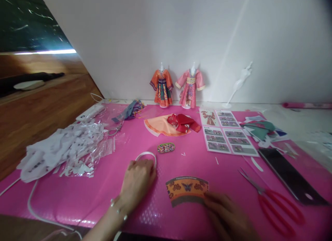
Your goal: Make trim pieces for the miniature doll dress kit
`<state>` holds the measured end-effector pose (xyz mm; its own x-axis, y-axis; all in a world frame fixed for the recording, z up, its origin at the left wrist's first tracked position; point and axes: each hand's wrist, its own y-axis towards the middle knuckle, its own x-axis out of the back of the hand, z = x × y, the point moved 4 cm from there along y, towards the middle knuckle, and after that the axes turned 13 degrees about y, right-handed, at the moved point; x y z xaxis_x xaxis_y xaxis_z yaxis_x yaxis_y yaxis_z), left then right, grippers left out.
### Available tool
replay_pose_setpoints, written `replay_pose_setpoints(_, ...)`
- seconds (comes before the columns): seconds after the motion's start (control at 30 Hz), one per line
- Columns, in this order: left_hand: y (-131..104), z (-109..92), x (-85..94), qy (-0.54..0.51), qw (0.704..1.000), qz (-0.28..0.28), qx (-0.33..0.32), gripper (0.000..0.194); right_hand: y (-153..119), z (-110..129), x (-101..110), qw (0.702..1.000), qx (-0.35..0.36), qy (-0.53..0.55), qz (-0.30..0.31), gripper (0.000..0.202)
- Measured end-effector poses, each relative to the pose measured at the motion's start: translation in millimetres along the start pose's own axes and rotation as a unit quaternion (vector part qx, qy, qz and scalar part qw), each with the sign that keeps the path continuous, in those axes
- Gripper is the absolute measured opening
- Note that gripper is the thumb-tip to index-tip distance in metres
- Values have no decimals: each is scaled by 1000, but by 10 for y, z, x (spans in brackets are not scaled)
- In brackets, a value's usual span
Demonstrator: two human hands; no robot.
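My left hand (pixel 140 177) rests closed on the pink mat (pixel 129 206), its fingers on a roll of white tape (pixel 146 154) that shows as a loop above the knuckles; the fingertips are hidden. A curved orange piece with a butterfly pattern (pixel 187 188) lies flat to the right of it. My right hand (pixel 225 211) is blurred, its fingertips at the right end of this piece; whether they pinch it I cannot tell. A small patterned oval tin (pixel 166 148) lies beyond the hands.
Red-handled scissors (pixel 261 191) and a black phone (pixel 290 175) lie right. Instruction sheets (pixel 228 133), red and peach fabric (pixel 166 124) and two dressed doll forms (pixel 163 87) are farther back. White scraps (pixel 64 144) cover the left.
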<state>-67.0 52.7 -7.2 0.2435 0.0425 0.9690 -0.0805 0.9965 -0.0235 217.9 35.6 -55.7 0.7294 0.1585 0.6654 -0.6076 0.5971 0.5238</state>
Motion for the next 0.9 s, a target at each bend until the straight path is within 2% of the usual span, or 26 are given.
replay_pose_setpoints(0.17,279,288,-22,22,999,-5,27,27,27,27,6,1000,-6,16,-23,22)
replay_pose_setpoints(0.27,384,350,-29,34,999,-16,32,27,16,18,-4,999,-16,22,-19,24)
replay_pose_setpoints(0.37,453,277,16,19,999,-44,10,30,8,15,-3,999,-28,27,-18,25)
replay_pose_setpoints(0.5,595,32,59,-63,991,-65,-97,25,22,25,9,998,-40,41,-29,25)
replay_pose_setpoints(0.57,676,-67,50,-79,987,-67,-125,25,32,33,8,997,-42,48,-31,26)
replay_pose_setpoints(0.73,792,-150,-19,-106,982,-66,-142,25,33,47,-11,996,-56,64,-34,25)
replay_pose_setpoints(0.9,730,-158,-40,-132,976,-70,-159,25,33,36,-17,994,-66,72,-38,25)
